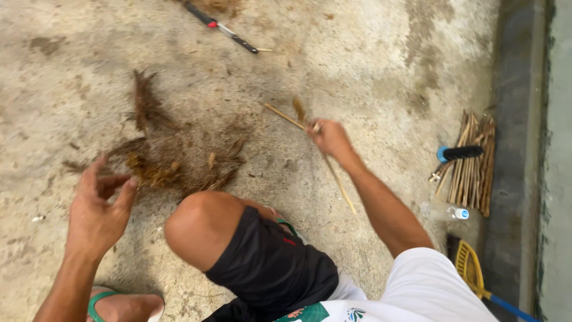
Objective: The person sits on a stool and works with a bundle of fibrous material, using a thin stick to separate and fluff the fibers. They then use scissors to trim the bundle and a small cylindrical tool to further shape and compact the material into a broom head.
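The thin stick [325, 156] is gripped near its upper end in the right hand [329, 137], fingers closed round it, so that it slants down across the concrete floor [369, 65] toward the bent knee [199, 223], with a tuft of brown fibre clinging by the fist. Closest to me, the left hand [98, 209] hangs open and loosely curled, holding nothing, just beside the near edge of the pile of dry brown husk fibre [173, 158]. From here I'd worry that the stick, slim as it looks, could snap or whip if it is pulled hard against the fibre, and its free lower end points toward the bare leg, so a slip might jab it. The loose fibre could also scatter if the open hand sweeps through it. Off to the right, well apart, a bundle of similar sticks [471, 167] lies by the wall with a black-handled tool [460, 153] resting on it. Farthest off, a long black-and-red handled tool [220, 28] lies on the floor; I cannot tell whether it carries a blade, but it would be easy to step on.
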